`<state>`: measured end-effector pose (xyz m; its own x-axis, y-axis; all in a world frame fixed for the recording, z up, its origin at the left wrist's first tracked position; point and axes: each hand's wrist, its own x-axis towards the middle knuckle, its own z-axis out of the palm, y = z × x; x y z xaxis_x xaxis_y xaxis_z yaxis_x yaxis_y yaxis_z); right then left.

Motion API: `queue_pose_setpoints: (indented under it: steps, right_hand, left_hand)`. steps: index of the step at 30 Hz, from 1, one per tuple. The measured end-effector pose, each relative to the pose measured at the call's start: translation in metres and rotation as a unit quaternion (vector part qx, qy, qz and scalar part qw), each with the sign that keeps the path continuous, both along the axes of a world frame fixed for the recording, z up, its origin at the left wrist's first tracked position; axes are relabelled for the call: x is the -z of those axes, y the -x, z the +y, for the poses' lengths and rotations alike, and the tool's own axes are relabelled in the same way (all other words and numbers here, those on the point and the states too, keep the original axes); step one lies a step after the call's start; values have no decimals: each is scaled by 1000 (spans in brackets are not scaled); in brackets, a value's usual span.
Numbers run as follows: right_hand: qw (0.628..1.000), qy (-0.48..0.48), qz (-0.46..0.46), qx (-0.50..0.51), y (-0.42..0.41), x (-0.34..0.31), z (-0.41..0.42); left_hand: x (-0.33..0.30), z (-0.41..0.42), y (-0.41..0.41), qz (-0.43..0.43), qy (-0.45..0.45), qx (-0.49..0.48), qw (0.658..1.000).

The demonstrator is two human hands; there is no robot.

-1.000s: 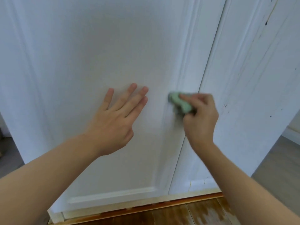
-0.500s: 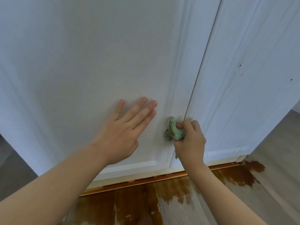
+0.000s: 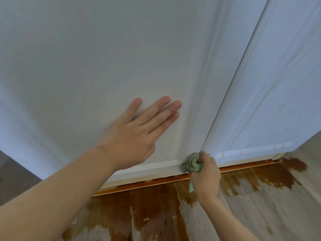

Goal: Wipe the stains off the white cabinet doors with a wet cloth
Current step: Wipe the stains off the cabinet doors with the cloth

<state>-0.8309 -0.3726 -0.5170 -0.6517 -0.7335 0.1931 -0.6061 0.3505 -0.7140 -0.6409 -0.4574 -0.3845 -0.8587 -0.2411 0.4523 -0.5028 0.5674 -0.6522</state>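
Cabinet doors (image 3: 104, 66): right hand (image 3: 205, 176) grips bunched green cloth (image 3: 191, 165) at left door's bottom-right corner; left hand (image 3: 132, 136) flat, fingers straight. Next, likely the right door's marks.

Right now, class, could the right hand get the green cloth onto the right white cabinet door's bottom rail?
Probably yes: the right hand holds the green cloth beside that rail; nothing blocks it.

We see left hand (image 3: 132, 136) flat on left door (image 3: 86, 66), right hand (image 3: 205, 176) gripping green cloth (image 3: 191, 165) at its bottom corner.
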Motion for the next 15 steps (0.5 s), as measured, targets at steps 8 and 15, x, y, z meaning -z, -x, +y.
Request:
queue_pose_setpoints:
  steps: [8, 15]
  right_hand:
    - [997, 68, -36, -6, 1, -43, 0]
    - [941, 325, 71, -62, -9, -190, -13]
  left_hand:
    - [1, 1, -2, -8, -17, -7, 1000]
    - [-46, 16, -17, 66, -69, 44, 994]
